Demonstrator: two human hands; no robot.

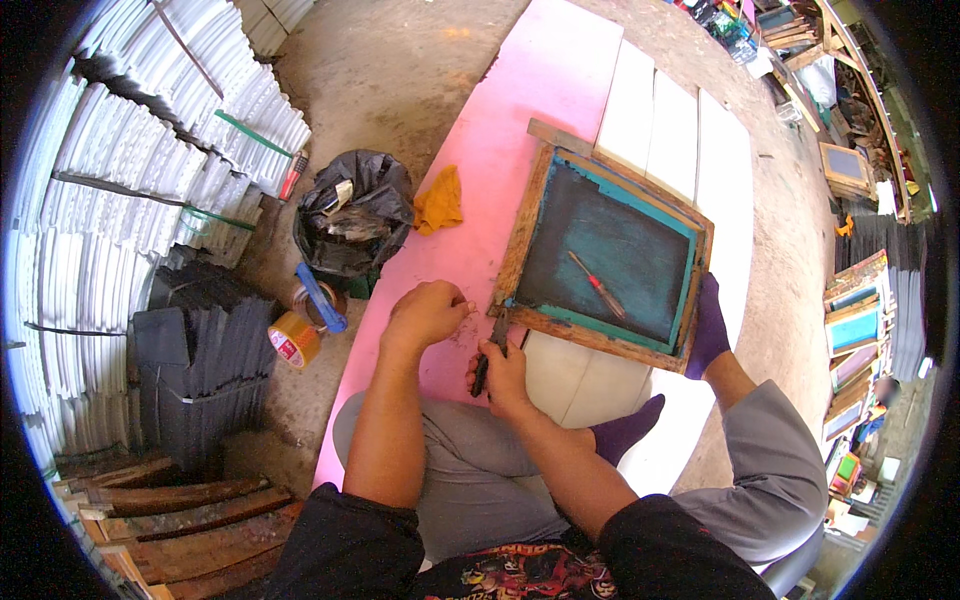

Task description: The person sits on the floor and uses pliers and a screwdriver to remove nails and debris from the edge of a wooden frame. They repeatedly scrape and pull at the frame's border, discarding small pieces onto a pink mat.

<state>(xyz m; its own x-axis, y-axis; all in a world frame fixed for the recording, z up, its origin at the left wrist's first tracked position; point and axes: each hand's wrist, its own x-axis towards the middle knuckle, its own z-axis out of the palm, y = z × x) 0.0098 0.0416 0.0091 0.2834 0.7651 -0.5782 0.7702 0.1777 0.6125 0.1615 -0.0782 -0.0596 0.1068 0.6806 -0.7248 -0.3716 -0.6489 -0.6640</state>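
Observation:
A wooden screen-printing frame (612, 349) with dark, teal-edged mesh lies in front of me on pink and white sheets. In my right hand (508, 378) is a pair of pliers (501, 328) with dark handles, their jaws at the frame's near left corner. Whether the jaws grip anything there is too small to tell. Just left of that corner, above the pink sheet, my left hand (428, 314) is closed with curled fingers; what it holds, if anything, I cannot make out. A screwdriver (604, 293) with a red handle rests on the mesh.
Left of the pink sheet (500, 120) stand a black rubbish bag (335, 255) and tape rolls (294, 342). An orange cloth (438, 202) lies on the sheet's edge. Stacked white sheets (120, 220) and black sheets (205, 350) line the left. My socked foot (709, 325) touches the frame's right side.

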